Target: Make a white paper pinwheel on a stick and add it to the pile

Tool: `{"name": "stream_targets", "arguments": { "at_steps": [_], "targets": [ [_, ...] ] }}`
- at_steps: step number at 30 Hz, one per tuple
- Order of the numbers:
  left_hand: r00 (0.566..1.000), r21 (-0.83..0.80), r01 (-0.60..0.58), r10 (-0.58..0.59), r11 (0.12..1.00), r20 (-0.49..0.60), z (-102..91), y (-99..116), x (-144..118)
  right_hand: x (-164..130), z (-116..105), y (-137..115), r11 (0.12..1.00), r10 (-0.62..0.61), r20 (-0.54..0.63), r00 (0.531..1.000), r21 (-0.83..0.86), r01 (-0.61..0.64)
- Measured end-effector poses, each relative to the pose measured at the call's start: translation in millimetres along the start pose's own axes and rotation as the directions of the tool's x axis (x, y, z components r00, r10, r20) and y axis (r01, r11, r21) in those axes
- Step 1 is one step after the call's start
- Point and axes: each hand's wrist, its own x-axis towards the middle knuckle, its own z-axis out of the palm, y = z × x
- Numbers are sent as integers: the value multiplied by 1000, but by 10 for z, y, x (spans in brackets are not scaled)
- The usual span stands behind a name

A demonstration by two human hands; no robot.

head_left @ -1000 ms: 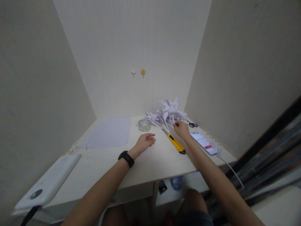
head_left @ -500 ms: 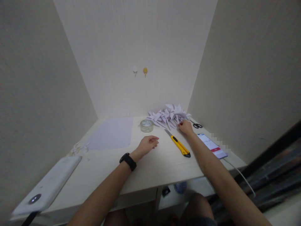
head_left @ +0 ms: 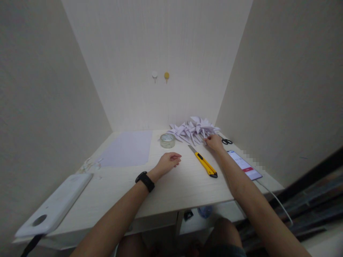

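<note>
My left hand (head_left: 168,162) rests over the middle of the table, loosely curled with thumb and fingers apart and nothing in it. At the front edge of a pile of white folded-paper pinwheels (head_left: 190,130), my right hand (head_left: 214,142) pinches the end of a rolled paper stick belonging to one pinwheel. The fingers partly cover that stick. Between the two hands lies a yellow utility knife (head_left: 205,165), blade out and pointing toward the pile. A roll of clear tape (head_left: 167,141) sits just beyond my left hand.
White paper sheets (head_left: 128,148) lie at the back left, with scraps (head_left: 89,165) beside them. A white power bank-like device (head_left: 55,207) occupies the left edge. Black-handled scissors (head_left: 227,141) and a cabled phone (head_left: 245,165) are at the right. Walls enclose the table on three sides.
The view has shifted slightly. My right hand stays at the pile's front edge, its fingers moved very little. My left hand keeps its place and loose curl.
</note>
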Motion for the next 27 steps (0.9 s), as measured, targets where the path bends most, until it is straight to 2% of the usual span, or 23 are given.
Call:
{"name": "stream_targets", "arguments": {
  "at_steps": [6, 12, 15, 18, 21, 23, 27],
  "targets": [
    [999, -31, -33, 33, 999, 20, -13, 15, -1, -98, -125, -88, 1000, -5, -61, 998, -13, 4],
    [996, -12, -88, 88, 996, 9, -18, 30, -25, -328, -286, -313, 998, -41, -163, 986, -54, 32],
    [996, 13, -88, 88, 996, -20, -21, 21, -27, -468, -349, -443, 998, -60, -218, 974, -19, 57],
    [998, 31, -66, 66, 997, 2, -20, 31, -27, -644, -416, -532, 992, -78, -315, 946, 71, 106],
    [999, 51, -36, 35, 998, 19, -21, 68, -49, -905, -516, -558, 953, -95, -441, 893, 219, 209],
    [999, 70, -39, 38, 997, 16, -36, 95, -94, -1155, -600, -541, 895, -79, -527, 846, 337, 293],
    [991, 58, -100, 94, 993, 92, -118, 147, -300, -1907, -718, -434, 784, -21, -608, 794, 483, 391]
  ]
}}
